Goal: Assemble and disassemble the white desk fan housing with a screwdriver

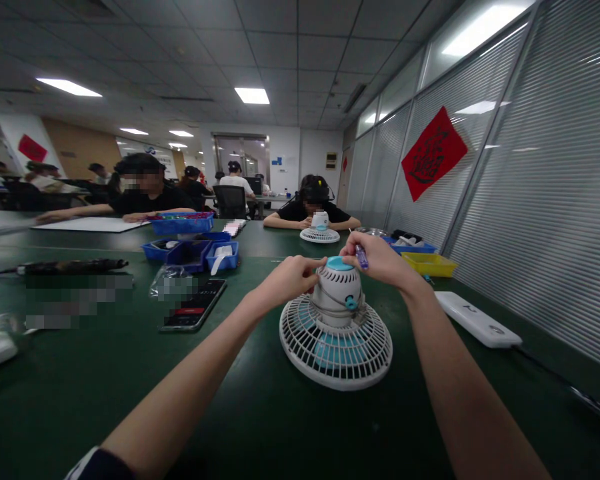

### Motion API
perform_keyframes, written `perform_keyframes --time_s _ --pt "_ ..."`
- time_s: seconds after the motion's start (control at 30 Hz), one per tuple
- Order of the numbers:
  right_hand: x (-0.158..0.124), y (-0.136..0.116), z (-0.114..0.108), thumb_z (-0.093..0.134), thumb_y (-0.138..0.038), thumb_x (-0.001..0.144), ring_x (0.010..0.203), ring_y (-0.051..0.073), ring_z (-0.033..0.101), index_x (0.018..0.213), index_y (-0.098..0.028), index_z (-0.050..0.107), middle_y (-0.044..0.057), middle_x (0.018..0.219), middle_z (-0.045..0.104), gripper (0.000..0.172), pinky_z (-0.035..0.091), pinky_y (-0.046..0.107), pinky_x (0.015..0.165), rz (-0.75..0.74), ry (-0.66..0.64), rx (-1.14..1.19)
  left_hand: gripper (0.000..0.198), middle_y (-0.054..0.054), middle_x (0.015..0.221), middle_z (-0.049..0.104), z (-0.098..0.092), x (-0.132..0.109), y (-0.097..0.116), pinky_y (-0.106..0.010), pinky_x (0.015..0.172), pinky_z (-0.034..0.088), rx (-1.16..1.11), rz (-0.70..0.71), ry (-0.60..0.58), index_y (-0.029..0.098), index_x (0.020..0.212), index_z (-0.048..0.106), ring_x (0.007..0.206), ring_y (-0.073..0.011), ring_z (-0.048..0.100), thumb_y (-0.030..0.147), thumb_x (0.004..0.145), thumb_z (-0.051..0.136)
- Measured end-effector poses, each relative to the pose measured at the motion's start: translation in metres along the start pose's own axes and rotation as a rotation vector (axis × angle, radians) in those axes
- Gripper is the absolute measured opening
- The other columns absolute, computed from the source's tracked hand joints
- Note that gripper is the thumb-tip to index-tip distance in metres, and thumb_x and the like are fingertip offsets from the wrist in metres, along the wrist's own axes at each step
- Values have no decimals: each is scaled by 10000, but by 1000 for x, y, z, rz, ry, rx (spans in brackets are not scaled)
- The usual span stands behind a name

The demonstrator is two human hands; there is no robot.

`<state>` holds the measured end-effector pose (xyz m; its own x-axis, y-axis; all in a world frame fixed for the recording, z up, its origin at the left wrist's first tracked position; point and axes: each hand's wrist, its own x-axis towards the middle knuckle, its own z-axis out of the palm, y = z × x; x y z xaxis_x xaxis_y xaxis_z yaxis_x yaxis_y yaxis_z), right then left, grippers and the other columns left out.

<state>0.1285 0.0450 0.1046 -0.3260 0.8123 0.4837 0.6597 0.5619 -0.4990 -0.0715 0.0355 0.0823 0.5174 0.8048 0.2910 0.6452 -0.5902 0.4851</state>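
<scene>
A small white fan (pixel 300 343) lies face down on the green table, its grille flat on the surface and pale blue blades showing through the bars. Its motor housing (pixel 333 307) points up and is topped by a turquoise cap (pixel 339 264). On the housing's left side, my left hand (pixel 294 277) grips near the cap with bent fingers. My right hand (pixel 380 259) is closed around a screwdriver (pixel 362 257) with a purple see-through handle; its thumb and fingertips touch the cap's right edge. A turquoise knob (pixel 351 303) sticks out of the housing.
To the left are a phone (pixel 194 307), a clear plastic bag (pixel 173 281), blue bins (pixel 190 257) and a black cylindrical tool (pixel 73 267). On the right stand a yellow tray (pixel 429 265) and a white device (pixel 477 320) with a cable. Across the table a person handles another fan (pixel 320 233).
</scene>
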Motion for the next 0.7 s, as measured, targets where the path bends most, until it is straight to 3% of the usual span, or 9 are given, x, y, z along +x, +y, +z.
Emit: perform_keyframes --time_s 0.4,0.7 --pt "1 5 0 583 -145 698 769 185 611 670 -216 350 50 824 646 246 462 320 677 39 -79 89 575 10 575 603 -2 -1 -5 -216 558 365 49 31 -20 148 1355 473 542 -116 529 196 782 454" --pt "-2 5 -6 589 -195 734 796 190 629 649 -222 317 74 849 676 286 468 324 703 -16 -108 63 583 17 571 598 1 3 -19 -221 572 422 -159 16 -62 139 1372 448 546 -114 553 235 797 459"
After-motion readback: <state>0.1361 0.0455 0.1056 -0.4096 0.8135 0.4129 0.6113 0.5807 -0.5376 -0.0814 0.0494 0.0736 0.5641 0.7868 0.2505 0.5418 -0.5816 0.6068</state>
